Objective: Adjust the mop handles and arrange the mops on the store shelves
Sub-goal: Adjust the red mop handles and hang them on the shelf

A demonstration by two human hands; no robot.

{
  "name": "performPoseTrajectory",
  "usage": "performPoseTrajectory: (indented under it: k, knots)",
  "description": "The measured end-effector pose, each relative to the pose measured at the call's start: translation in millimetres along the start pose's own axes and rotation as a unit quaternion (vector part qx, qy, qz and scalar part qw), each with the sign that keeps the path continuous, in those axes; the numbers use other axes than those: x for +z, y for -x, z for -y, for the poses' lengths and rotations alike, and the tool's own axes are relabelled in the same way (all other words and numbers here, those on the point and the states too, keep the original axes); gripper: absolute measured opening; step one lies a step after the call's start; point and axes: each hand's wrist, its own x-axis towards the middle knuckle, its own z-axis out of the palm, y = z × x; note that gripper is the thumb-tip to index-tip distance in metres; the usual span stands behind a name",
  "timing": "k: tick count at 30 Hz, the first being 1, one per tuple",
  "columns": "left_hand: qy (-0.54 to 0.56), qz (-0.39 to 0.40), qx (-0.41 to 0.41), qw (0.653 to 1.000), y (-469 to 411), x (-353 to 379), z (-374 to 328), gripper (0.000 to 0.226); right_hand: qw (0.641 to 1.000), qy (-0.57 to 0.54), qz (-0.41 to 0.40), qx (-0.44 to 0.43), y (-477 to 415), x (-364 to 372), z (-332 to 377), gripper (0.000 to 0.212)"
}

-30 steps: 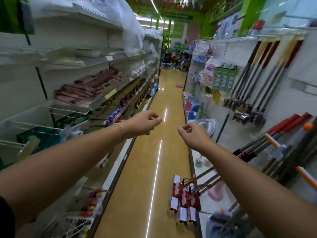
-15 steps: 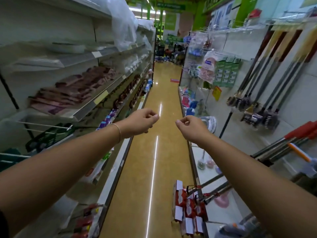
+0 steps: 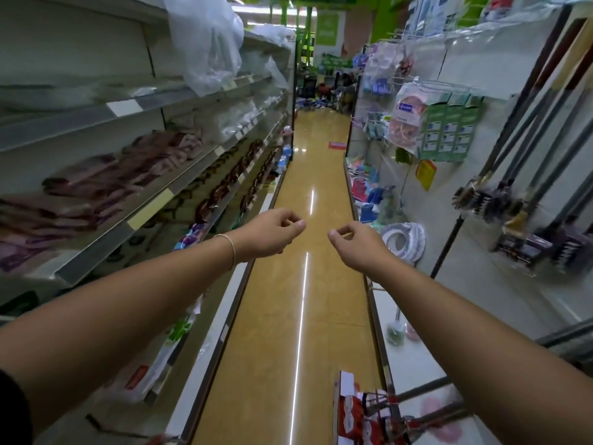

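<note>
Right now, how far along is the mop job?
Done: a row of long-handled mops or brushes already hangs on the right-hand wall. In hand: nothing; the left hand and right hand are held out over the aisle, fingers curled, gripping no mop. Left: the handles poking out low on the right look untouched.

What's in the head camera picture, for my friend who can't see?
Both hands, left hand and right hand, reach forward empty, fingers curled, over a shop aisle. Long-handled mops hang on the right; stocked shelves stand left.

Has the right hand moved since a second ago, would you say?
Yes, forward: the right hand now reaches farther beyond the red packages below it.
</note>
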Motion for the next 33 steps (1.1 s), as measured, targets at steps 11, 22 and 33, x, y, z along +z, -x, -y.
performPoseTrajectory:
  k: [11, 22, 33]
  knots:
    - [0.009, 0.031, 0.024, 0.999, -170, 34, -35, 0.035, 0.999, -0.006, -0.044, 0.031, -143, -77, -66, 0.038]
    - [0.015, 0.134, 0.099, 0.986, -284, 112, -80, 0.032, 0.985, 0.048, -0.128, 0.104, -178, -145, -141, 0.031]
    - [0.008, 0.261, 0.217, 0.940, -401, 184, -120, 0.032, 0.942, 0.048, -0.241, 0.230, -206, -191, -203, 0.038]
